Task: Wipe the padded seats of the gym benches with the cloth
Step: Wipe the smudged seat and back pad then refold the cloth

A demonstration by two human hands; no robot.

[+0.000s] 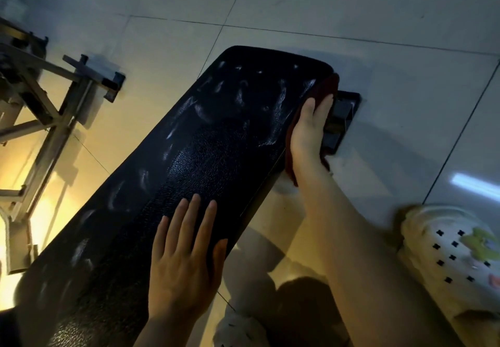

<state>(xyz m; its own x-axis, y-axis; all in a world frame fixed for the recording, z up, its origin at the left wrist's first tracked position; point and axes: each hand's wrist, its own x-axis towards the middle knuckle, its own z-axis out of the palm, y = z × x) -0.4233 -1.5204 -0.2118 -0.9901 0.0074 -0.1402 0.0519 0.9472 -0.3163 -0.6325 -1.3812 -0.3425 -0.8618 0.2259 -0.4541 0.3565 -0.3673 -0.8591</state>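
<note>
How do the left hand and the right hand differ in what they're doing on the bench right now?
The left hand lies flat with fingers spread on top of the black textured padded seat, holding nothing. The right hand presses a dark red cloth against the seat's side edge near its far end, fingers straight. The left hand is nearer the camera; the right reaches farther. Both touch the seat.

No legible text anywhere.

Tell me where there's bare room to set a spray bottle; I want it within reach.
Bare tiled floor beyond the bench end, and more between the bench and the metal frame. On the pad, room ahead of the left hand. Crowded right: right hand, cloth, shoe.
</note>
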